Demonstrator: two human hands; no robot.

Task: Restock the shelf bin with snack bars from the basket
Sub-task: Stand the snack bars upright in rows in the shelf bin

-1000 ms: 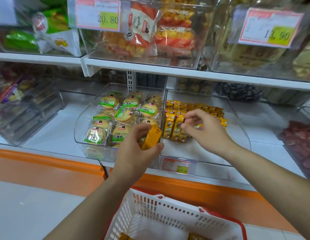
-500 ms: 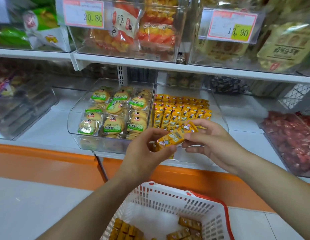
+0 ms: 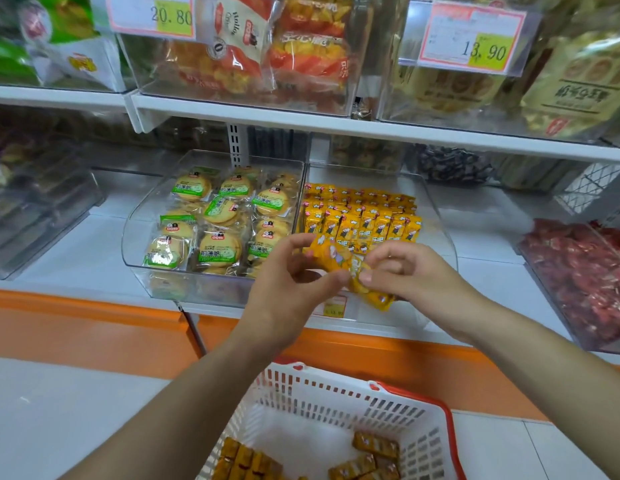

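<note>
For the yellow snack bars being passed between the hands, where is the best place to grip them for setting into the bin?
Grip the snack bars across their long flat sides near the middle, coming from above. They are slim and tilted, with the left hand and right hand pinching near the middle, so the ends stay free.

At the centre of the frame, the left hand and the right hand together pinch a few yellow snack bars, held tilted just in front of the clear shelf bin. Rows of the same bars stand upright inside that bin. Left of it, a second clear bin holds round biscuits in green-labelled packs. At the bottom, a white basket (red-rimmed) holds more bars.
</note>
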